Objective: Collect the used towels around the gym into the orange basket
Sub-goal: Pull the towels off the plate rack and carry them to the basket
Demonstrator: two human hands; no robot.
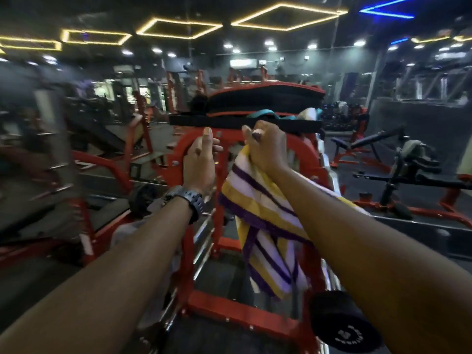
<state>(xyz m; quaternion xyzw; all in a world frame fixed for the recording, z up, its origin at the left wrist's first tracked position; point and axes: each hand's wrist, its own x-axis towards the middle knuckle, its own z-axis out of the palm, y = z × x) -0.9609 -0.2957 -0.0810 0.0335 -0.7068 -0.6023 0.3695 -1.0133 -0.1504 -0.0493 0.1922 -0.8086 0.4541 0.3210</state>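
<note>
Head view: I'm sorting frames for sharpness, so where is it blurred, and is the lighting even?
Head view: the left side smears with motion blur; the striped towel and right hand are fairly sharp; straight lines bow at the edges; dim room, bright ceiling lights glaring.

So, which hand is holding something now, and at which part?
The right hand holds the striped towel bunched at its upper end; the rest hangs down. The left hand holds nothing.

Two hands are seen: the left hand (199, 159) and the right hand (265, 146). One striped towel (265, 231) is counted, one wristwatch (189, 200), one red machine frame (229, 310) and one black roller pad (344, 320).
</note>
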